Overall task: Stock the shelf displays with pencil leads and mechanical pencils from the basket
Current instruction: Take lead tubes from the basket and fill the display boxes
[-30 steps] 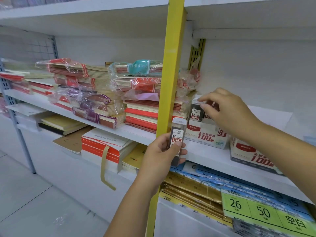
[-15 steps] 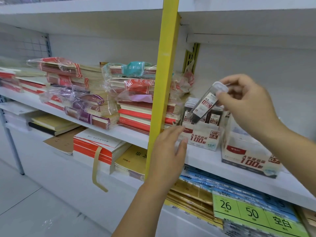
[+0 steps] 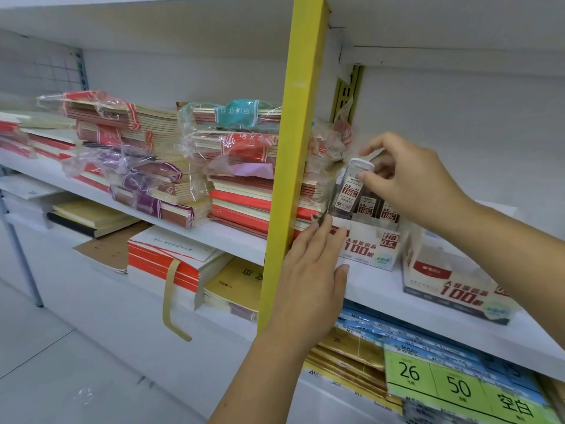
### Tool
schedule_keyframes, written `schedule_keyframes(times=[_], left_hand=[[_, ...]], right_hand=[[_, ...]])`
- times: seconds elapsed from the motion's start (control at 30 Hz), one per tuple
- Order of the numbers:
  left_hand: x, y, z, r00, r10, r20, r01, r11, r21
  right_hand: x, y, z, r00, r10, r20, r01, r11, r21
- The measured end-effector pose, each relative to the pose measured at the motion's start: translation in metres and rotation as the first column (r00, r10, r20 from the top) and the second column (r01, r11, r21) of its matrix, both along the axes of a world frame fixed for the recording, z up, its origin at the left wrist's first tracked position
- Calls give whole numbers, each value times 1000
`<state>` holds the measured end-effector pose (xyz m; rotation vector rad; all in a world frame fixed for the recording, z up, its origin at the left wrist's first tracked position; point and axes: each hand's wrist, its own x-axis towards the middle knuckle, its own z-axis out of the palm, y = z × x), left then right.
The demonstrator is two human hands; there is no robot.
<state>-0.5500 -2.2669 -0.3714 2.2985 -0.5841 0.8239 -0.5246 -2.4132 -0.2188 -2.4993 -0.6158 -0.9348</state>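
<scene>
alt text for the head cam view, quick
A right hand pinches a lead case by its white cap, upright at the left end of an open display box on a shelf. The left hand lies flat against the box's front corner, beside a yellow post; wrapped notebooks are stacked left.

**What I cannot make out from this camera**

I see only part of the lead case [image 3: 351,191]. The right hand [image 3: 419,182] pinches its white cap and covers its upper right side, and the small print on its label is too fine for me to read. The left hand [image 3: 308,270] covers the left front of the display box [image 3: 370,249], print included. The yellow post [image 3: 293,148] blocks the middle of the notebook stack [image 3: 244,203]. At lower right, the second box [image 3: 452,289] is blurred, and the green price card [image 3: 452,387] runs off the bottom edge.
</scene>
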Motion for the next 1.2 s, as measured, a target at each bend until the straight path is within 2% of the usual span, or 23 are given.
schedule_keyframes(times=[0.17, 0.33, 0.47, 0.53, 0.63, 0.7, 0.77, 0.83, 0.87, 0.93, 0.97, 1.03, 1.13, 1.2], left_hand=[[2, 0, -3, 1000, -15, 18, 15, 1000, 10], [4, 0, -6, 999, -17, 28, 16, 1000, 21], [0, 2, -7, 999, -44, 19, 43, 999, 15], [-10, 4, -8, 998, -41, 41, 42, 999, -16], [-39, 8, -21, 992, -19, 126, 33, 994, -105], [-65, 9, -41, 992, -53, 115, 67, 991, -116], [-89, 11, -77, 989, -142, -48, 141, 990, -26], [-111, 16, -126, 918, -207, -338, 250, 964, 88], [-122, 18, -153, 852, -211, -479, 304, 944, 126], [-139, 18, -206, 689, -161, -707, 380, 910, 163], [-147, 16, -230, 603, -119, -789, 395, 903, 166], [-158, 9, -275, 457, -59, -888, 381, 915, 135], [-167, -5, -327, 309, -41, -950, 336, 939, 69], [-170, -11, -354, 224, -29, -974, 324, 945, 46]], right_hand=[[13, 1, 4, 996, -13, -93, 19, 998, 58], [23, 5, -4, 984, -164, -63, 151, 972, -180], [11, 7, -3, 980, -196, -38, 183, 955, -232], [-12, 2, -3, 989, -144, 28, 147, 977, -155], [-77, -8, -28, 981, 63, 183, -69, 997, 28], [-123, -19, -68, 973, 184, 142, -203, 970, 134], [-155, -34, -127, 975, 219, -22, -208, 949, 238], [-175, -53, -200, 940, 174, -292, -72, 942, 329], [-183, -63, -240, 879, 134, -458, 38, 938, 346], [-196, -85, -320, 688, 19, -725, 253, 931, 265], [-204, -94, -358, 594, -46, -803, 329, 925, 190], [-218, -107, -421, 452, -159, -878, 410, 911, 47], [-233, -114, -484, 269, -114, -956, 436, 900, 15], [-236, -114, -510, 208, -129, -970, 399, 916, -36]])
